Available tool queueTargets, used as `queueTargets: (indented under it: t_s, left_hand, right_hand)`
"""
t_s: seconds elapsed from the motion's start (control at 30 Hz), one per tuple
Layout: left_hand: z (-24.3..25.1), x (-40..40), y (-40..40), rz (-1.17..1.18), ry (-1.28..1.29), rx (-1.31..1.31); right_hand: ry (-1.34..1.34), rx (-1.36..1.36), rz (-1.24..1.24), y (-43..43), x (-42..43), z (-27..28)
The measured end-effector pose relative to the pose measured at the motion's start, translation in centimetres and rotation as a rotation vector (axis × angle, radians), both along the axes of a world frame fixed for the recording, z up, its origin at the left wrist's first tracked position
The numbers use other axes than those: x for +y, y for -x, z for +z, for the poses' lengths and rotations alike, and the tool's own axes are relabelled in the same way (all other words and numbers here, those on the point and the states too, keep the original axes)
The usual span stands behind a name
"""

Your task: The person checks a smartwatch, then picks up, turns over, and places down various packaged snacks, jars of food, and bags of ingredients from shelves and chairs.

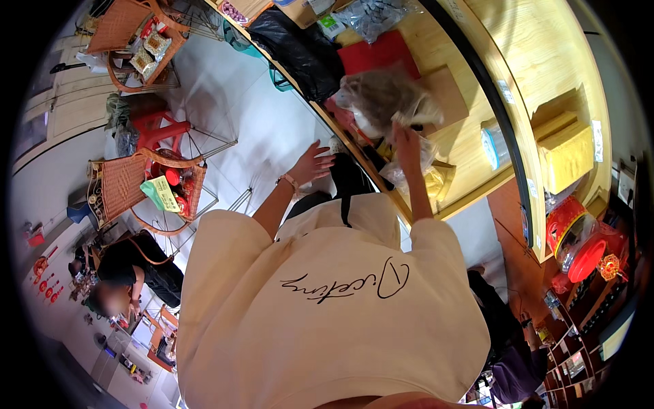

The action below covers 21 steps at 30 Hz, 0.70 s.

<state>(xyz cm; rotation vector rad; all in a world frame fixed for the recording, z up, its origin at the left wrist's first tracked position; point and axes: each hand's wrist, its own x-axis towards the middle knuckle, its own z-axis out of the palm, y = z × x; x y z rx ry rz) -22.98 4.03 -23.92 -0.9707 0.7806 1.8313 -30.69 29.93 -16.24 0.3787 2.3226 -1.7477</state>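
Note:
My right hand (407,148) grips the gathered end of a clear plastic bag (380,97) that is blurred by motion. Something brownish shows through the plastic, but I cannot tell what. The bag is over a wooden desk (460,176), beside a flat cardboard piece (447,99) and a red sheet (380,55). Below my right hand are more crumpled clear plastic (403,171) and a yellow packet (440,180). My left hand (309,163) holds nothing; its fingers are spread over the floor, left of the desk's edge.
A black plastic bag (299,53) lies along the desk's left edge. A clear tub with a blue-and-white lid (489,148) stands under a raised shelf (536,61) holding yellow blocks (567,151). Wicker chairs (125,189) loaded with packets stand left. One person (138,276) bends behind; another (516,368) is at lower right.

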Motion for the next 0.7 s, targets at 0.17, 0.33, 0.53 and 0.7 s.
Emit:
queueTargets:
  t_s: [0.17,0.33,0.53,0.7]
  left_hand:
    - [3.0,-0.8,1.3,0.321,-0.385,-0.034]
    - [7.2,-5.6,-2.3,0.334,-0.396,0.060]
    - [14.8,-9.2,-8.8,0.163,-0.035,0.100]
    - [15.9,-11.8,-16.3,0.486,-0.016,0.442]
  right_hand:
    - [0.329,-0.241,0.082,-9.3,-2.6,2.3]
    - [0.245,-0.009,0.473,-13.4,-5.7,7.9]
    - [0.153,0.218,1.088,-11.9,-8.5,12.7]
    - [0.238,0.525,1.435,-13.2,-14.9,17.1]
